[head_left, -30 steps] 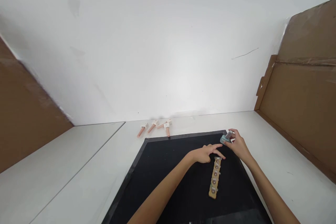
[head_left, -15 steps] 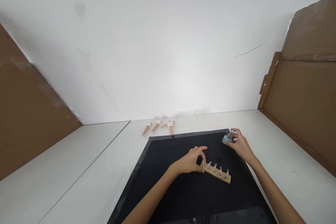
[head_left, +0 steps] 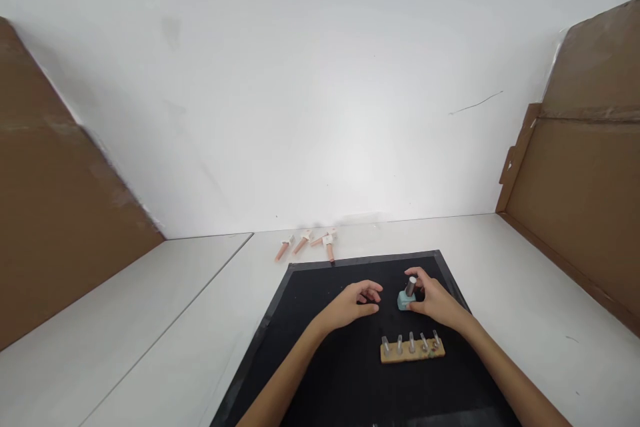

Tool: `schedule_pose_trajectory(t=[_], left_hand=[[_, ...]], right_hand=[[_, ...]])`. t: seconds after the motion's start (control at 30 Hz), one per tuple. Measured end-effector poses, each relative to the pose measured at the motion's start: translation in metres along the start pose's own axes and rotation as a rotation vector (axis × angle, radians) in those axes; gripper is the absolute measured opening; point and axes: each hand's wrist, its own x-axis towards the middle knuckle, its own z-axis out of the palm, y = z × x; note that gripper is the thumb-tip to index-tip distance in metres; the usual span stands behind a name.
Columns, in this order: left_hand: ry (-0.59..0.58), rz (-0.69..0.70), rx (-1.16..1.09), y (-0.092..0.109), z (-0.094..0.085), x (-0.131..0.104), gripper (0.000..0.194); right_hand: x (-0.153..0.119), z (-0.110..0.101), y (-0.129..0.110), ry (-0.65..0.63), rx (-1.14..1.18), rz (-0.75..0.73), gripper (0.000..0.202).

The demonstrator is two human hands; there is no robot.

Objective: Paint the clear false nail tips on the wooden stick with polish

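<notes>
Right hand (head_left: 436,301) closes its grip on the small teal bottle (head_left: 406,298), upright on the black mat (head_left: 320,340), just beyond the wooden peg strip (head_left: 413,350). Left hand (head_left: 353,301) hovers open, empty, beside the bottle. Judged: bottle being positioned; cap needs both hands.

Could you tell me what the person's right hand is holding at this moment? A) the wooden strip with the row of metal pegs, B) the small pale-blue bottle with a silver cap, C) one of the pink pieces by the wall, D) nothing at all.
B: the right hand grips the pale-blue bottle upright on the black mat, while the wooden strip lies untouched nearer the person.
</notes>
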Motion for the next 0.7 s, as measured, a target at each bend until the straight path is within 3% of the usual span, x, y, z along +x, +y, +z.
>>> schedule_pose_trajectory(t=[0.27, 0.37, 0.53, 0.7], left_hand=[[0.165, 0.074, 0.135, 0.004, 0.036, 0.022, 0.027], [0.193, 0.086, 0.166, 0.004, 0.038, 0.024, 0.022], [0.21, 0.131, 0.187, 0.0, 0.036, 0.026, 0.018], [0.214, 0.154, 0.197, -0.008, 0.028, 0.028, 0.016]], right_hand=[[0.002, -0.009, -0.006, -0.091, -0.036, -0.027, 0.049], [0.003, -0.019, -0.015, -0.082, -0.062, -0.045, 0.042], [0.013, -0.018, -0.039, -0.043, -0.141, -0.082, 0.003], [0.022, -0.009, -0.045, -0.008, -0.168, -0.124, 0.011]])
